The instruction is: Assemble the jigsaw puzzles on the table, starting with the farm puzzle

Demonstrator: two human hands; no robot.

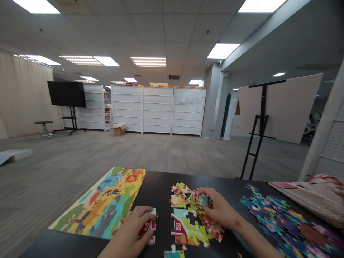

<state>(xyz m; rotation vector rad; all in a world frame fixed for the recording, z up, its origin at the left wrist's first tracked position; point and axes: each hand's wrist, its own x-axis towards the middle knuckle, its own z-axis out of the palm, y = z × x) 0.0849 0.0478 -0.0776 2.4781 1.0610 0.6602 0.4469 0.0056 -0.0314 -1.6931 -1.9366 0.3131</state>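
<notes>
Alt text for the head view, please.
The left hand rests on a red barn piece and the right hand holds a puzzle piece above a pile; between them lies a partly joined barn scene. On the black table, a cartoon animal picture is at left, bluish pieces heaped at right.

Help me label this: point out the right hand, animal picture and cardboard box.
Right hand (219,208), head view: its back.
Animal picture (103,202), head view: its middle.
Cardboard box (118,132), head view: front side.
</notes>
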